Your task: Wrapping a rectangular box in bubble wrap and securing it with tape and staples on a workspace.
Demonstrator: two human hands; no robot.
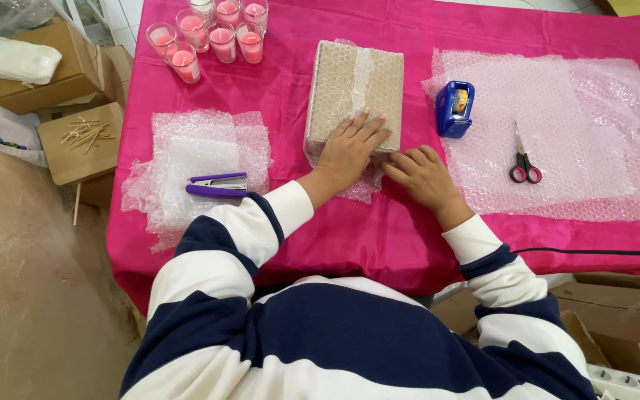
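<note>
A cardboard box wrapped in bubble wrap (355, 85) lies in the middle of the pink tablecloth (379, 230). My left hand (351, 148) rests flat on the box's near end, fingers spread, pressing the wrap down. My right hand (422, 174) sits just right of it at the box's near right corner, fingers curled on the loose bubble wrap edge. Neither hand grips a tool.
A blue tape dispenser (454, 108) stands right of the box. Scissors (524, 164) lie on a large bubble wrap sheet (572, 141). A purple stapler (218, 186) rests on bubble wrap pieces at left. Several pink candles in glasses (209, 33) stand at the back. Cardboard boxes (46, 67) sit left of the table.
</note>
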